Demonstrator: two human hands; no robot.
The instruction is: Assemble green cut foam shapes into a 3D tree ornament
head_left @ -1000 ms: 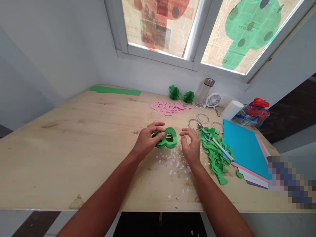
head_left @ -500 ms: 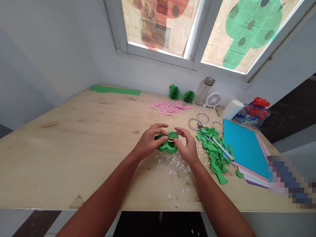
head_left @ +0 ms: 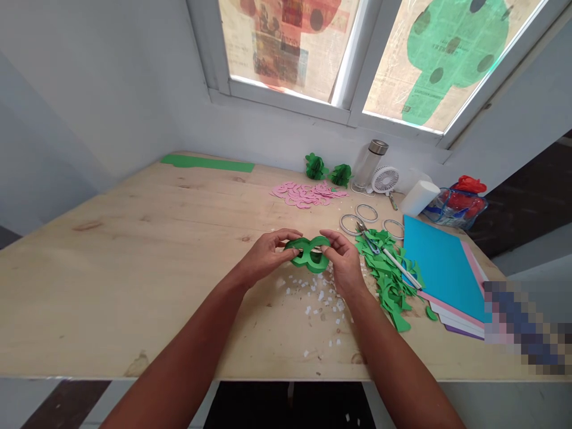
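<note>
A green paper cutout (head_left: 308, 252) with two round openings side by side is held up above the table. My left hand (head_left: 270, 255) pinches its left end between thumb and fingers. At the other end, my right hand (head_left: 343, 257) grips it the same way. Small white paper bits (head_left: 319, 292) lie scattered on the wood beneath. To the right of my right hand is a heap of green paper scraps (head_left: 388, 280), with scissors (head_left: 369, 238) and a white pen (head_left: 402, 269) on it.
Pink paper cutouts (head_left: 308, 194), two green paper ornaments (head_left: 315, 167), a glass bottle (head_left: 370, 164) and a small white fan (head_left: 385, 179) stand farther back. Tape rolls (head_left: 366, 213), a white roll (head_left: 420, 198) and blue paper (head_left: 442, 268) lie right. A green strip (head_left: 208, 163) is at back left.
The green paper cutout has been turned and stretched sideways, so both openings now face me. My right hand has moved slightly right and holds its right end.
</note>
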